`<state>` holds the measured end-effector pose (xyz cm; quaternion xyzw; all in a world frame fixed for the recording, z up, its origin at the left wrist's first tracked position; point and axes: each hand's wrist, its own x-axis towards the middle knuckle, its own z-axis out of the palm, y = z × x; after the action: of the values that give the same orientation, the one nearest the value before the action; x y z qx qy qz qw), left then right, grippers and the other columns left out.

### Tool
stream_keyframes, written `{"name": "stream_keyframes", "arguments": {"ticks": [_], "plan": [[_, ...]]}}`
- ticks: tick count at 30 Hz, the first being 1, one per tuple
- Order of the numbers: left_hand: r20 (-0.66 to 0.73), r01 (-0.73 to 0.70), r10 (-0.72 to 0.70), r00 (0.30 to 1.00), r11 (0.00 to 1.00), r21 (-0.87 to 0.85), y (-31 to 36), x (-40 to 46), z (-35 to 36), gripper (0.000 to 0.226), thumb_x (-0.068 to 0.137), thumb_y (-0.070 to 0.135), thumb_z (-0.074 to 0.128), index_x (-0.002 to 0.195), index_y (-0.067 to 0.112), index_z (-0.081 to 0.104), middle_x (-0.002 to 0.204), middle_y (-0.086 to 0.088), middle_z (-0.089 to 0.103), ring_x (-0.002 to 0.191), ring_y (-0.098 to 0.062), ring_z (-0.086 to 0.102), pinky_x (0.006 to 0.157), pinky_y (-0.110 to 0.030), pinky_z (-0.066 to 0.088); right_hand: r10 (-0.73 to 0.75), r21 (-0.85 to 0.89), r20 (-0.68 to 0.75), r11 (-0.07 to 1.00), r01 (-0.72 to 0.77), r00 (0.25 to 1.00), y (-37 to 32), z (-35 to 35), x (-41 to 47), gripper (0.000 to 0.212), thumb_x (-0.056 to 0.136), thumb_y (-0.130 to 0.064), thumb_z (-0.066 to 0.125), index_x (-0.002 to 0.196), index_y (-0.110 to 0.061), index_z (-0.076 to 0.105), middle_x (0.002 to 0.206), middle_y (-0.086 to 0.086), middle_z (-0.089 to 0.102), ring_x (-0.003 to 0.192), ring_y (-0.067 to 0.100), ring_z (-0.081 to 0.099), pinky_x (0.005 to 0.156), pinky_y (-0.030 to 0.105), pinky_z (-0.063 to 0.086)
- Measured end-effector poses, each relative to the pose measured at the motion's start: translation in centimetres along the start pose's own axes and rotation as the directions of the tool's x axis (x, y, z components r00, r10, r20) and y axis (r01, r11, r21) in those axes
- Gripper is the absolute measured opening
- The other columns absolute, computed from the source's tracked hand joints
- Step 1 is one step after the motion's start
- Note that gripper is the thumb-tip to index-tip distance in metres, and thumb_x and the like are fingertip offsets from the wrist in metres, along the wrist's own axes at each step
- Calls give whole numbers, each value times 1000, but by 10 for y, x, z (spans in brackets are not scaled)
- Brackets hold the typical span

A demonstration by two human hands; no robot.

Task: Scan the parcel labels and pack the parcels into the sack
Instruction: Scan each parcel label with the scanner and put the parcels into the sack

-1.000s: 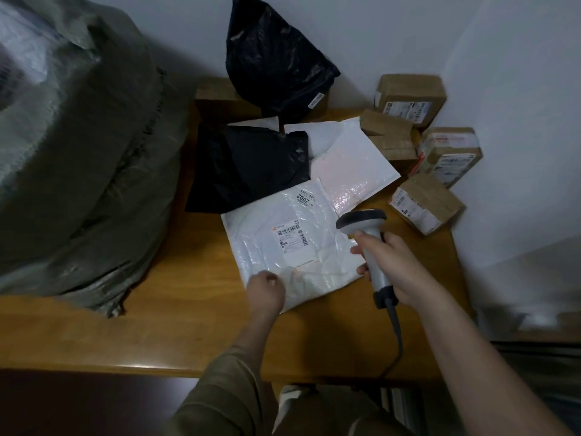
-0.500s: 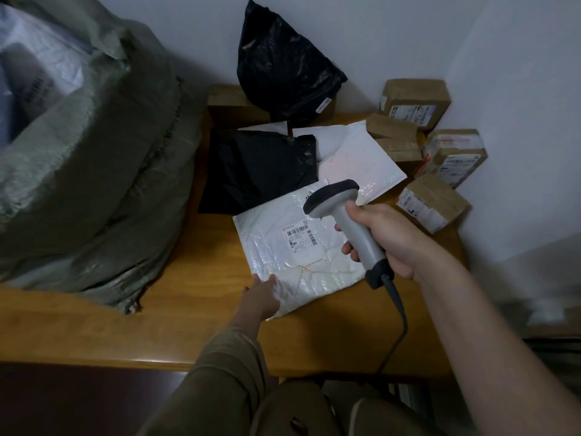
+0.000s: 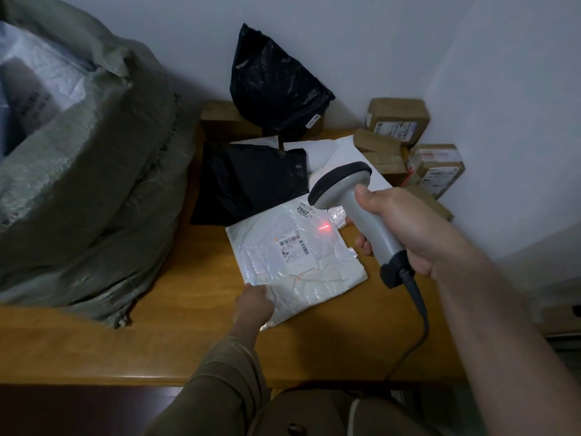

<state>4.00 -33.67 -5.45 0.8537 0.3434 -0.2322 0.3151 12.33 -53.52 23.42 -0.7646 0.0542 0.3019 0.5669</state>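
Note:
A white plastic mailer [image 3: 301, 272] lies flat on the wooden table [image 3: 176, 338], its printed label [image 3: 290, 245] facing up. My left hand [image 3: 253, 305] holds the mailer's near corner. My right hand [image 3: 405, 229] grips a grey barcode scanner [image 3: 355, 209] above the mailer's right side. A red laser line falls on the mailer just right of the label. The big grey-green woven sack [image 3: 85, 190] stands at the left with its mouth open, and parcels show inside.
A flat black bag [image 3: 251, 180] and a white bubble mailer [image 3: 339, 152] lie behind the mailer. A second black bag [image 3: 273, 86] leans on the wall over a brown box [image 3: 228, 121]. Several small cardboard boxes [image 3: 397, 118] crowd the back right corner. The scanner cable [image 3: 418, 322] hangs over the front edge.
My right hand has lifted the scanner up and tilted it over the mailer, and a red laser line now shows. My left hand keeps its hold on the near corner.

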Motion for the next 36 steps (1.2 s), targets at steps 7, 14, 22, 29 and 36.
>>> {"name": "stream_keyframes", "arguments": {"ticks": [7, 14, 22, 29, 36], "plan": [[70, 369, -419, 905, 696, -616, 1, 1, 7, 94, 55, 31, 91, 128, -3, 43, 118, -20, 61, 99, -36, 65, 79, -43, 58, -11, -29, -31, 1000, 10, 999, -1, -7, -9, 49, 102, -41, 48, 109, 5, 60, 67, 13, 59, 55, 18, 56, 48, 24, 48], [111, 368, -388, 915, 690, -624, 0, 2, 10, 58, 74, 19, 84, 117, -9, 59, 115, -23, 65, 100, -37, 65, 85, -44, 56, 0, -35, -45, 999, -1, 999, 0, -15, -10, 49, 102, -43, 46, 112, 4, 60, 69, 13, 60, 53, 15, 57, 48, 22, 49], [249, 371, -286, 925, 539, -756, 17, -3, 3, 38, 86, 11, 71, 115, -8, 56, 108, -21, 64, 94, -37, 63, 78, -42, 55, -30, -12, -59, 999, 30, 998, 4, -30, -6, 49, 97, -49, 54, 109, -2, 63, 76, 14, 65, 52, 14, 57, 50, 25, 48], [145, 182, -120, 982, 405, -896, 64, -29, -29, 37, 96, 4, 57, 130, 5, 44, 118, -19, 60, 92, -34, 62, 81, -48, 55, -142, 75, -74, 986, 148, 987, -7, -47, -8, 34, 95, -44, 60, 108, -12, 61, 101, 11, 70, 60, 15, 60, 58, 31, 49], [-298, -315, 114, 948, 493, -811, 86, -83, -99, 45, 95, 17, 60, 138, 18, 46, 124, -10, 61, 102, -25, 65, 74, -36, 59, -192, 201, -26, 960, 193, 981, -25, -47, -1, 34, 96, -41, 60, 111, -11, 62, 97, 7, 70, 57, 14, 55, 47, 26, 45]]}}
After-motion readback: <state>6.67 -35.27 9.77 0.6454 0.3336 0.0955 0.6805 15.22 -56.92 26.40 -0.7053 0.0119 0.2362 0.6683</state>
